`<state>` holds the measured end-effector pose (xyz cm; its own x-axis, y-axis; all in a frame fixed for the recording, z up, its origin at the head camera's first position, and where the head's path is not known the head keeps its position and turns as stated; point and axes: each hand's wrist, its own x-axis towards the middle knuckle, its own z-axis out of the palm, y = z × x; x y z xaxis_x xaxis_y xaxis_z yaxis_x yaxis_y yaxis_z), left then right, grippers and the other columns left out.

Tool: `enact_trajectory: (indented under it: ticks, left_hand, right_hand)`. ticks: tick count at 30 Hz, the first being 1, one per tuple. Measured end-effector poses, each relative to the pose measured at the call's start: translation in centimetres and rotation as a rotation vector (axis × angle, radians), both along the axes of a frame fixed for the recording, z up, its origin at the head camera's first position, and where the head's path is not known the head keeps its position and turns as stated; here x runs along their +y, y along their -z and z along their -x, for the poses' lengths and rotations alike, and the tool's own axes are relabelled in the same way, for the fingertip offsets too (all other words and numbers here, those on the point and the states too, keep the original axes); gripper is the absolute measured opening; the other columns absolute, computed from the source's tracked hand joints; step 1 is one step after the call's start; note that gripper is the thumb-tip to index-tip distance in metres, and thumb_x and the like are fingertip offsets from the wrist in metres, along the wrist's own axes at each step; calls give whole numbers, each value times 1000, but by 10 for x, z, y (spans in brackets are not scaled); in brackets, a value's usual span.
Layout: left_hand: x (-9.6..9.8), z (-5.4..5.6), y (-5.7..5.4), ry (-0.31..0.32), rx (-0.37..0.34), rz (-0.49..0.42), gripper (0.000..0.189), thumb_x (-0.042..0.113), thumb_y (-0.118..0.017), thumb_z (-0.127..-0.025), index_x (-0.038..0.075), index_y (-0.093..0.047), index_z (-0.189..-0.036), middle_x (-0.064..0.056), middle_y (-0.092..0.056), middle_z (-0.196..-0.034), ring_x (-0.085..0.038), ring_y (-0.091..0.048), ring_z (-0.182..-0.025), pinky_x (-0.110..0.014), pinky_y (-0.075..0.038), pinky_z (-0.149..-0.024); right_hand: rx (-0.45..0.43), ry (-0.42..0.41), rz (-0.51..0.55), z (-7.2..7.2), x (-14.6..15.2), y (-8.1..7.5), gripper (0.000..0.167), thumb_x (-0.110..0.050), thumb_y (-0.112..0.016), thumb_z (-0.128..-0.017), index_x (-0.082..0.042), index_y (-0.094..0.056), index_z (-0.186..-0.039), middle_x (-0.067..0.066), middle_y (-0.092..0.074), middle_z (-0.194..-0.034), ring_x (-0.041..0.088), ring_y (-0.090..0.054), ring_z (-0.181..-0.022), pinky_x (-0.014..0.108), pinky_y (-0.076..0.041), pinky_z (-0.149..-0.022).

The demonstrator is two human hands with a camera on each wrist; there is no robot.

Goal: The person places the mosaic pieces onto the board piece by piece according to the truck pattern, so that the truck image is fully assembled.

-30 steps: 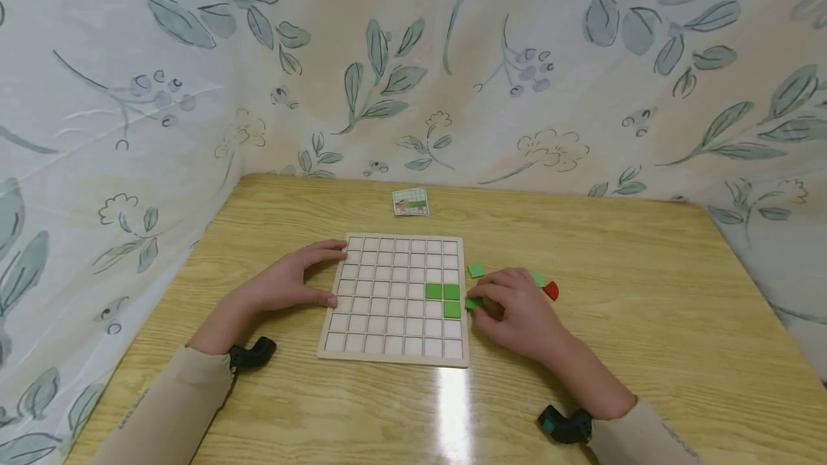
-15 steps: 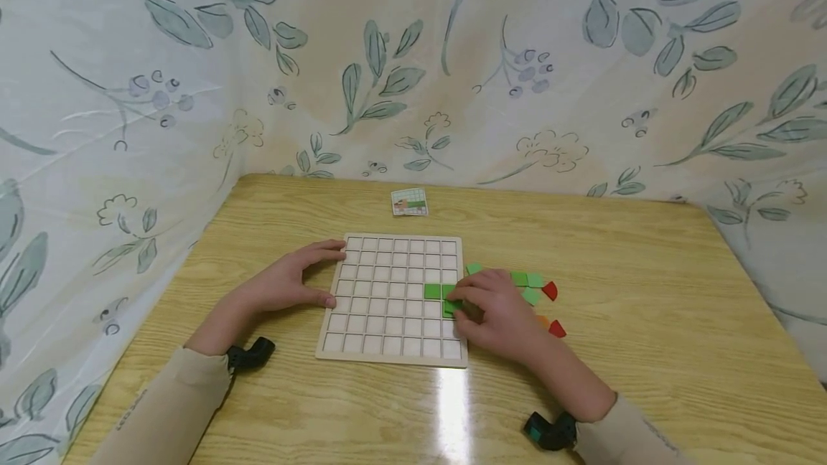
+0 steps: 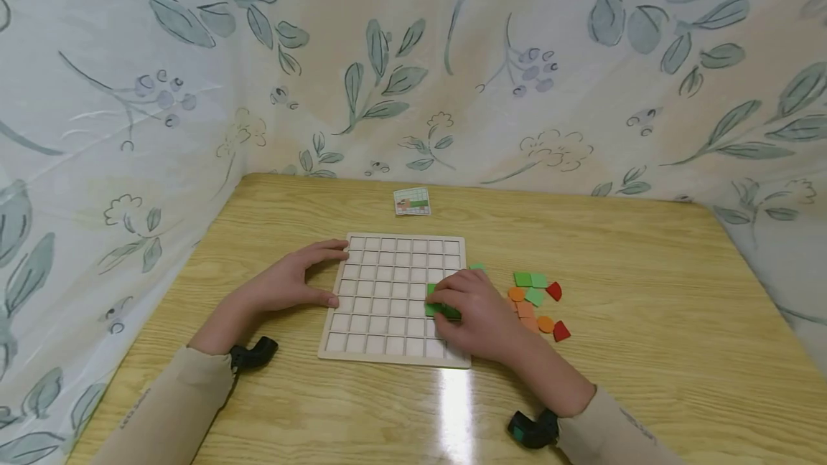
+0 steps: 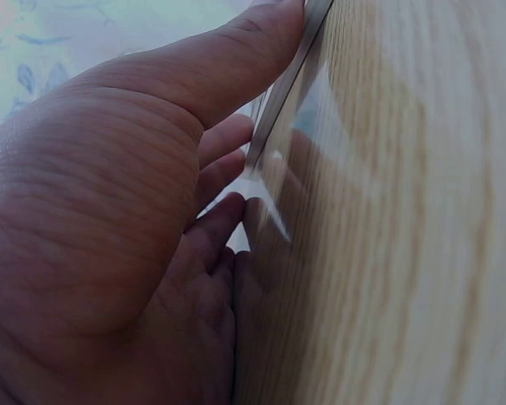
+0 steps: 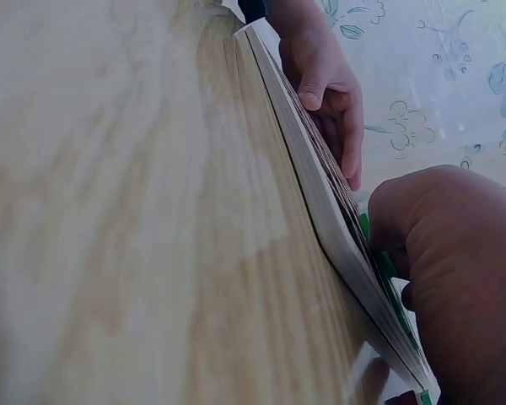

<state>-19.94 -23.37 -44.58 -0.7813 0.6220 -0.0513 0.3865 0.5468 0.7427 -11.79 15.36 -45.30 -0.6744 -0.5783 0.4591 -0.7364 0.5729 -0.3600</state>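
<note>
A square wooden grid board point(image 3: 384, 362) lies flat on the table. My left hand point(image 3: 291, 280) rests along its left side, thumb and fingertips spread against the edge; the left wrist view shows the thumb point(image 4: 228, 67) at the rim. Over the board's right side, my right hand point(image 3: 481, 314) has its fingers bent and pinches a green square tile point(image 3: 431, 310), low in the cell row below another green tile point(image 3: 431, 288). In the right wrist view, green tile edges point(image 5: 386, 263) show beneath the bent fingers. The hand partly hides the other green tiles there.
Right of the board lie loose pieces: green squares point(image 3: 522, 279), orange squares point(image 3: 526, 309), orange rounds point(image 3: 545, 324) and red wedges point(image 3: 561, 331). A light green tile point(image 3: 478, 267) lies by the board's right edge. A small picture card point(image 3: 412, 202) lies behind the board.
My right hand has moved left from beside the board onto it, bringing a green tile along. More loose pieces behind it now show. The left hand has stayed at the board's edge.
</note>
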Motion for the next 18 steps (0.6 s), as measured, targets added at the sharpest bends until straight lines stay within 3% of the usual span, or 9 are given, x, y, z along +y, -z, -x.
enact_trajectory:
  ticks: [12,18]
  left_hand:
    - [-1,1,3,1,12,0,91,41,-97,-84,15,-57,-160,3,-36,-176,-30,-25,-164,-59,-25,-128]
    - [-2,1,4,0,9,-4,90,41,-97,-84,16,-57,-161,4,-35,-176,-30,-24,-164,-60,-25,-128]
  right_hand:
    - [59,-16,-19,0,1,5,18,-11,-79,-91,-14,-84,-108,-3,-75,-108,20,-65,-107,47,-49,-97]
    - [41,-14,-13,0,3,5,19,-11,-79,-91,-14,-84,-109,-3,-74,-109,19,-65,-109,46,-48,-98]
